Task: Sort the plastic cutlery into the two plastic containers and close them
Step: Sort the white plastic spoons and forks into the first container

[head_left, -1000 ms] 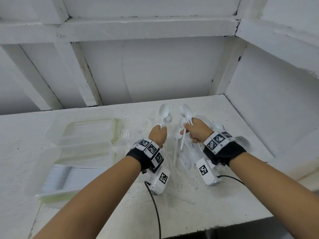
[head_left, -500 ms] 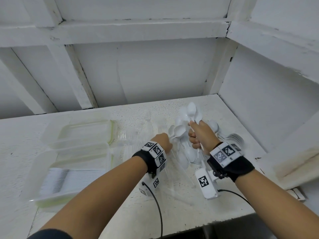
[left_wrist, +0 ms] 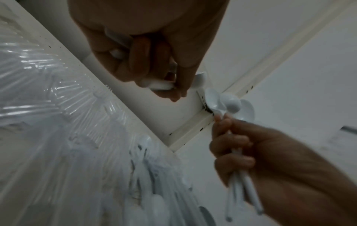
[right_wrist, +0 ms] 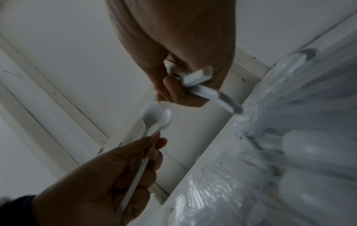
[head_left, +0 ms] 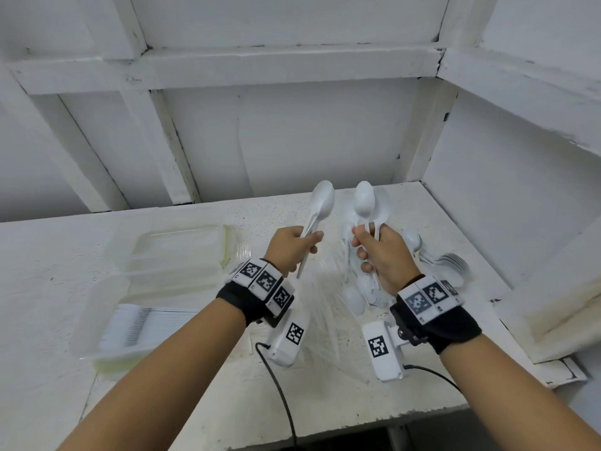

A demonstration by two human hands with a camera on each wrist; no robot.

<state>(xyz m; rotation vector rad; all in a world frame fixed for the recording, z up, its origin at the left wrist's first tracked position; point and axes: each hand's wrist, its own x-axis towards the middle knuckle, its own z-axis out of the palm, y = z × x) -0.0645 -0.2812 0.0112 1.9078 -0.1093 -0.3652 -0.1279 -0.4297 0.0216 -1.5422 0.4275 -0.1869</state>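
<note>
The left hand is holding a small bunch of white spoons above the bench, and its fingers are curling around the handles. The bowls are pointing up and away from the person. The right hand is gripping another bunch of spoons in the same manner, bowls up, with the fingers closing tightly around the handles. In the left wrist view at least three bowls are showing above this hand. The two hands are near each other but are not touching.

Under and between the hands a pile of cutlery is lying on the bench, white spoons mixed with clear pieces. A few more spoons are lying at the right, near the wall.

At the left, two clear containers are standing open, one behind the other. The near container is holding a row of clear forks. What is in the far container I cannot tell.
</note>
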